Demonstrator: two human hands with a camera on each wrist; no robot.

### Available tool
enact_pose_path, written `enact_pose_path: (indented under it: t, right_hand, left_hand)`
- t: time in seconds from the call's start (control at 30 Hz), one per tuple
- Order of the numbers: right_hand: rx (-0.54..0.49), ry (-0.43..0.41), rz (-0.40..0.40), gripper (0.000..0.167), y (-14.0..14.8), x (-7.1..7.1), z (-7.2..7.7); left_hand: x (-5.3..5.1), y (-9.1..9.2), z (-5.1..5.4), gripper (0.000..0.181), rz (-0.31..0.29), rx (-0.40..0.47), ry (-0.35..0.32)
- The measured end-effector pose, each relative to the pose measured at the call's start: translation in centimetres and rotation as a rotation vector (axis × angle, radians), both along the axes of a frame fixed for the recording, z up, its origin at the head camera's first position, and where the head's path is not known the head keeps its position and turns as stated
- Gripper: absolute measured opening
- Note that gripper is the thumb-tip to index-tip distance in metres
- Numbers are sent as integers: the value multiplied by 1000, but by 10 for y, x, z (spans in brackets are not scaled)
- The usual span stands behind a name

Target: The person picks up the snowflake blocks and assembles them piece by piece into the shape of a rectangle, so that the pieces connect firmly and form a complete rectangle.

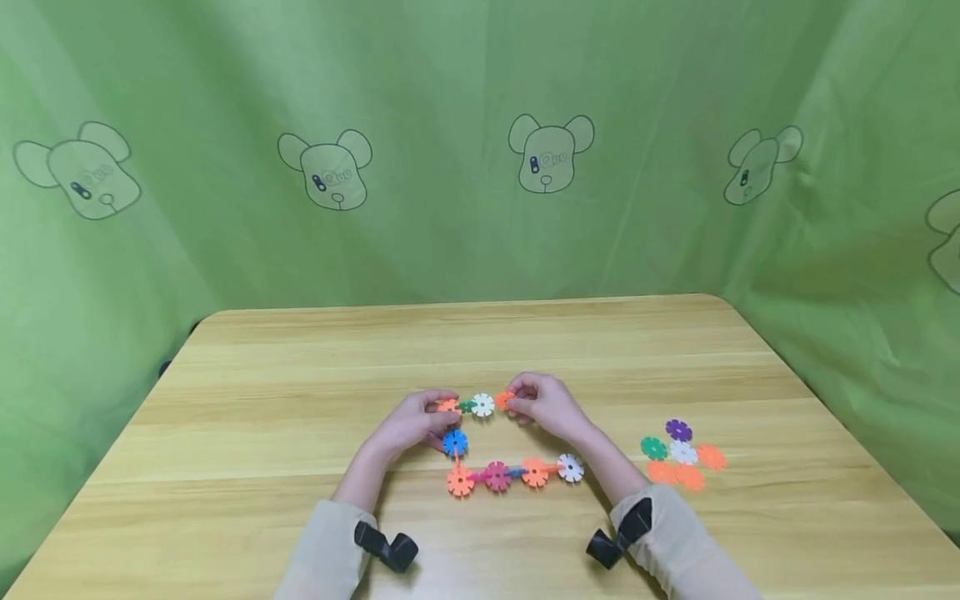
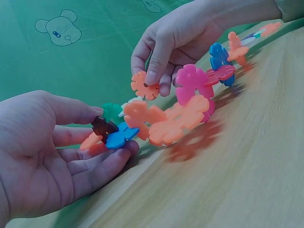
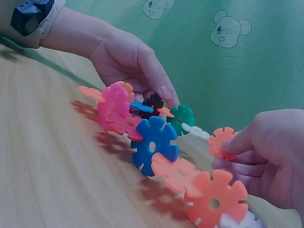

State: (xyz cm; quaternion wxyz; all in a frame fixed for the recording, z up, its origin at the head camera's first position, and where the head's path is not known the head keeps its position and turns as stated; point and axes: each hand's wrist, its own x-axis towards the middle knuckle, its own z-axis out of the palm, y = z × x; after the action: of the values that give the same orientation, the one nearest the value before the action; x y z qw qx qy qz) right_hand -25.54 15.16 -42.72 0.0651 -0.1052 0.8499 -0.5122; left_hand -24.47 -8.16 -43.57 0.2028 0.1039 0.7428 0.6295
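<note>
A chain of notched plastic flower discs bends in a U on the table, with orange, pink, blue, green and white pieces. My left hand (image 1: 408,423) grips its far left corner, thumb and fingers about a dark disc (image 3: 153,103) and an orange disc (image 2: 90,141). A blue disc (image 1: 454,442) lies just below those fingers. Between thumb and fingers, my right hand (image 1: 551,406) pinches an orange disc (image 3: 218,142) upright. Its edge meets the white disc (image 3: 195,132) at the chain's far end; whether the slots interlock, I cannot tell. A green disc (image 3: 180,118) joins that white one.
On the right of the wooden table (image 1: 300,358) lie loose discs: purple (image 1: 678,430), green (image 1: 654,448), white (image 1: 683,452) and several orange (image 1: 711,457). The chain's near row ends in a white disc (image 1: 570,468) by the right forearm. A green curtain (image 1: 435,233) stands behind.
</note>
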Motion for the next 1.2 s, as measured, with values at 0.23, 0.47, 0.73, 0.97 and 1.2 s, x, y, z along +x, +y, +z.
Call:
enact_pose_path:
  t: [0.23, 0.47, 0.73, 0.97, 1.2]
  right_hand:
    - [52, 52, 17, 11, 0, 2, 1]
    - [92, 83, 4, 8, -1, 3, -1]
    - [92, 134, 25, 4, -2, 3, -3]
    - [55, 143, 24, 5, -4, 7, -1]
    - [50, 179, 21, 4, -3, 8, -3]
  left_hand:
    - [1, 1, 0, 50, 8, -5, 5]
    - [9, 1, 14, 48, -4, -3, 11]
    - [6, 2, 7, 47, -3, -2, 28]
    - [2, 1, -1, 44, -5, -4, 33]
    - [3, 2, 2, 45, -34, -11, 64]
